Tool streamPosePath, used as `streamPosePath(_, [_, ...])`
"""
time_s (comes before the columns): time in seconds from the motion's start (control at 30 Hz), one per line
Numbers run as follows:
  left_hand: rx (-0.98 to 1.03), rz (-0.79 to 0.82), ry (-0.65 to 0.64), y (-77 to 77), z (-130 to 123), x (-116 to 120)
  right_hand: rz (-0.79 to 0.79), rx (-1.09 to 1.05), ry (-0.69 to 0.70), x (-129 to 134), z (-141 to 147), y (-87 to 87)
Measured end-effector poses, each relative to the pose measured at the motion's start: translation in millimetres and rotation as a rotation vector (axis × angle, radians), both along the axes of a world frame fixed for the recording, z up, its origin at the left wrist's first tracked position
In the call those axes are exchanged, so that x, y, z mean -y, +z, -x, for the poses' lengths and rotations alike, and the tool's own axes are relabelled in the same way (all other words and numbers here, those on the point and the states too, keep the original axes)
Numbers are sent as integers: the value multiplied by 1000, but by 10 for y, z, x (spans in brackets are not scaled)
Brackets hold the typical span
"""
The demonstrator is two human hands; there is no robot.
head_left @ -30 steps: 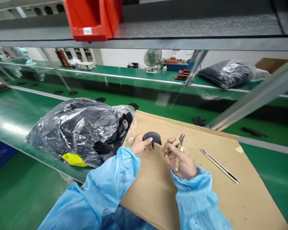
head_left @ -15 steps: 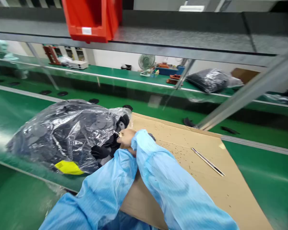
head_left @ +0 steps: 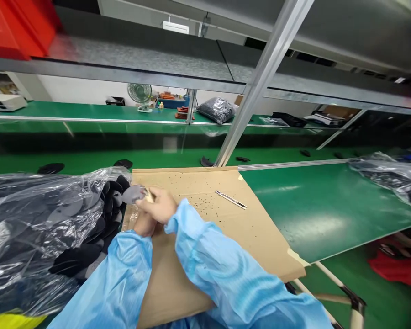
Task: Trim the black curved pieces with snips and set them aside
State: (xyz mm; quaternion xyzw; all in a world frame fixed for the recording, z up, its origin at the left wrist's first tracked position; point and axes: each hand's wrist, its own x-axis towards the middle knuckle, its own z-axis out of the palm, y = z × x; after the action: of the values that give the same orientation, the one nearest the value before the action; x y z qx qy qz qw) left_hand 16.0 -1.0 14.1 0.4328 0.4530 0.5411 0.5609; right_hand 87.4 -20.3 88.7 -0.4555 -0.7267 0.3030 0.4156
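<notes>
while the right hand (head_left: 159, 205) grips a small tool (head_left: 150, 196) beside a grey disc (head_left: 132, 194), the left hand (head_left: 144, 224) is too hidden to tell its grip

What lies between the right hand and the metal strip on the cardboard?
In the head view, the right hand and metal strip have only cardboard with dark specks between them.

The person's two arms in light blue sleeves (head_left: 205, 269) reach forward and come together; the right hand (head_left: 159, 205) lies bent above the left hand (head_left: 144, 224), which is partly hidden.
</notes>
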Motion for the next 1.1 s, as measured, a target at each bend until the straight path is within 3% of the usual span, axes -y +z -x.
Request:
streamPosePath(0.1, [166,80,-77,-38,80,138,38,-267,-130,130,-443,-159])
streamPosePath(0.2, [291,116,-115,4,89,209,15,-328,-298,209,-725,-350])
streamPosePath(0.3, [290,92,-166,50,36,257,-32,-349,-398,225,-808,-559])
streamPosePath(0.47, [244,-14,-251,33,-23,324,-63,-339,-331,228,-751,-776])
streamPosePath(0.63, [221,-20,-167,47,-11,345,-37,-337,-202,238,-782,-797])
streamPosePath(0.83, [248,46,-126,72,-14,344,-16,-341,-178,253,-817,-748])
streamPosePath(1.1, [190,-12,-165,34,-38,356,-3,-364,-129,284,-841,-693])
